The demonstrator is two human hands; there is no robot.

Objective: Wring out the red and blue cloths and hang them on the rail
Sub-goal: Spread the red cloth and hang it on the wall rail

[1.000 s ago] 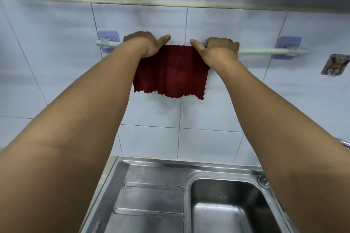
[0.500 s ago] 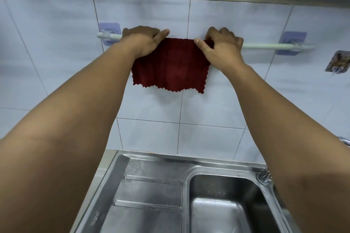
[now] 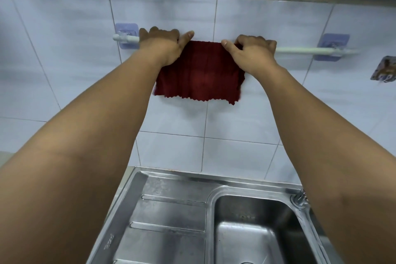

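**Red cloth over the rail**

We have both hands up at the rail (image 3: 300, 50), the white bar fixed to the tiled wall (image 3: 64, 60) on two blue mounts. The red cloth (image 3: 199, 73) hangs draped over the rail, its zigzag hem well below the bar. Our left hand (image 3: 165, 46) curls over the rail on the cloth's left top corner, thumb stretched along the bar. Our right hand (image 3: 255, 51) has its fingers bent round the rail, pinching the cloth's right top corner. Far below the rail lies the steel sink (image 3: 171, 216). We see no blue cloth.
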